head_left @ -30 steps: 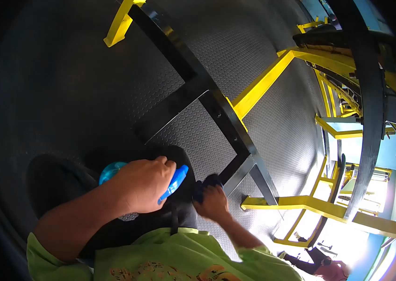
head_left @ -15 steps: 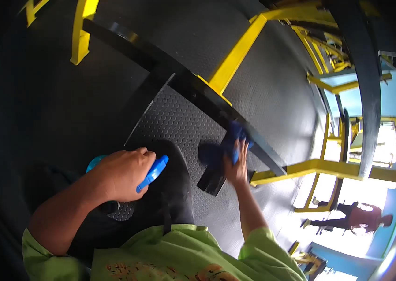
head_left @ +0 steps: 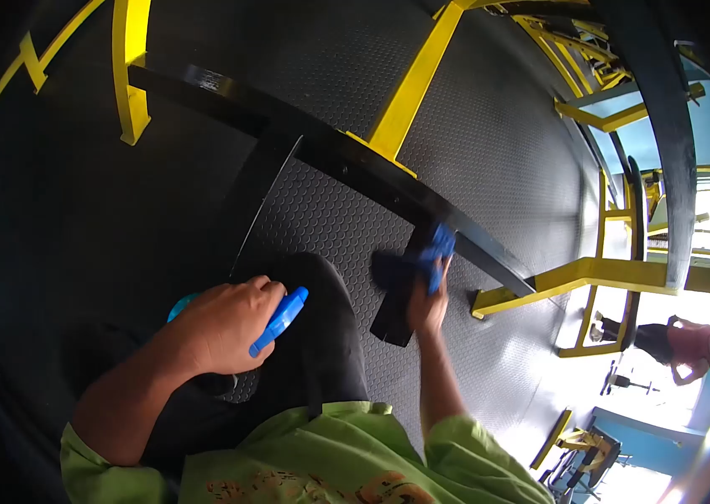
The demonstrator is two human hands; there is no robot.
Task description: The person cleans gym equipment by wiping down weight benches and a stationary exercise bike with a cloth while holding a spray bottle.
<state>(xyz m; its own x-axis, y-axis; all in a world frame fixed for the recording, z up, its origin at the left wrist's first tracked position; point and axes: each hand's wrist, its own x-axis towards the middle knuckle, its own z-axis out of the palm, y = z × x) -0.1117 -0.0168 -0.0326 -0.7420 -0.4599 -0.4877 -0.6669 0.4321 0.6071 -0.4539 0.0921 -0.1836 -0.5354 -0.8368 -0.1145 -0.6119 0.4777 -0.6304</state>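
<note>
My left hand (head_left: pixel 233 326) is closed around the neck of a spray bottle with a blue spray head (head_left: pixel 279 322); a bit of its teal body (head_left: pixel 180 307) shows behind the wrist. That hand is over my bent knee. My right hand (head_left: pixel 430 304) presses a blue cloth (head_left: pixel 437 249) against the side of a long black metal beam (head_left: pixel 321 155), close to a short black crosspiece (head_left: pixel 394 315). Part of the cloth hangs loose and blurred to the left of the fingers.
Yellow uprights (head_left: pixel 410 92) and a yellow foot (head_left: pixel 578 277) join the beam. Below lies dark studded rubber flooring (head_left: pixel 334 206). Another person (head_left: pixel 687 343) stands far off at the right, near gym equipment (head_left: pixel 586 445).
The cloth in my right hand has shifted slightly across the beam, and the whole view has tilted a little. My left hand keeps its hold on the bottle. The distant person has changed pose.
</note>
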